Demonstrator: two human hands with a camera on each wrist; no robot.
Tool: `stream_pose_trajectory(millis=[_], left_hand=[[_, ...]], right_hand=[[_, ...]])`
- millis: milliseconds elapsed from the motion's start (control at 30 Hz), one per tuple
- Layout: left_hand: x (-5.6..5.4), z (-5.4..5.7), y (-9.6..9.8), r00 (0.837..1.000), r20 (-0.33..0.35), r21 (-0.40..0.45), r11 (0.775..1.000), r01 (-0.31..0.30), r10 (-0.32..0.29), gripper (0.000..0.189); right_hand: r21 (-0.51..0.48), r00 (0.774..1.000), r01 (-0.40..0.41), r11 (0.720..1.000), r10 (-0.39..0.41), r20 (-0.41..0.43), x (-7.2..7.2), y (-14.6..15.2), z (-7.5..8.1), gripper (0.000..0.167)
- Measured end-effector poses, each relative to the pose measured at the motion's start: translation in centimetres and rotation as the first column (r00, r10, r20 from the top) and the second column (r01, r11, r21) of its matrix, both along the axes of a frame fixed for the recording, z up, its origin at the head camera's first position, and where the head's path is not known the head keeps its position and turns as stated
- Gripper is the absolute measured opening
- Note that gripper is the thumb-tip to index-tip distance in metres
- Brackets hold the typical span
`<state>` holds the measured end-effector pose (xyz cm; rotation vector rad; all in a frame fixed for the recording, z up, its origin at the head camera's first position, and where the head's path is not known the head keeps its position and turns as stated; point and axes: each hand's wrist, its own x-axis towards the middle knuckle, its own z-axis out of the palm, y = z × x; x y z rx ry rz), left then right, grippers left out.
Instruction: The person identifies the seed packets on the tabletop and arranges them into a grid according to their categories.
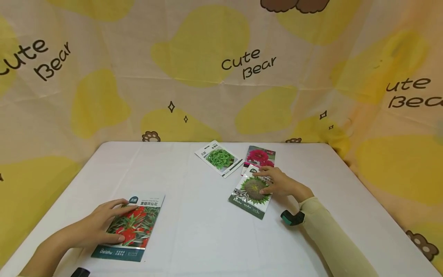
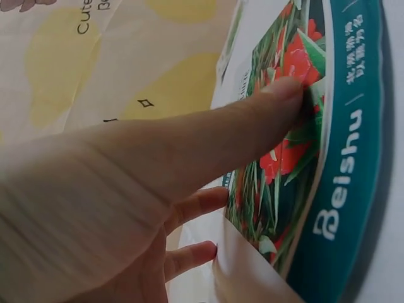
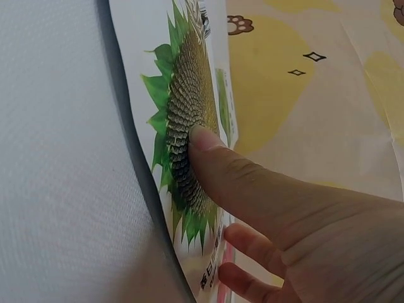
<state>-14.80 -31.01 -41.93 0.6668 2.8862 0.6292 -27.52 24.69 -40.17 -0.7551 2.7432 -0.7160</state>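
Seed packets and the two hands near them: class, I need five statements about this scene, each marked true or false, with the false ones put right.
1. The left hand touches the red-flower packet. True.
2. The sunflower packet partly covers the pink-flower packet in the head view. True.
3. The right hand touches the red-flower packet. False: it touches the sunflower packet.
4. A hand touches the green-leaf packet. False: neither hand touches it.
5. Only two packets show in the head view. False: there are four.

Long pale-yellow right sleeve [image 1: 333,234] — black right-wrist device [image 1: 295,219], teal end — black left-wrist device [image 1: 80,272], partly visible.
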Motion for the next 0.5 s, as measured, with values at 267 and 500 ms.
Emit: stream_pose_trajectory(millis=[267,500], left_hand=[[-0.12,-0.32,-0.04,0.999,-0.047,0.016,1.0,-0.009,0.01,0.075],[-0.12,-0.69,-0.09,0.997,-0.079,-0.003,1.0,-0.003,0.002,0.078]], right_hand=[[0.031,1.0,0.002,1.0,-0.002,-0.012,-0.2,0.01,0.23,0.062],[0.072,1.0,-0.022,0.997,0.024,-0.021,0.36,-0.61,0.39,0.063]])
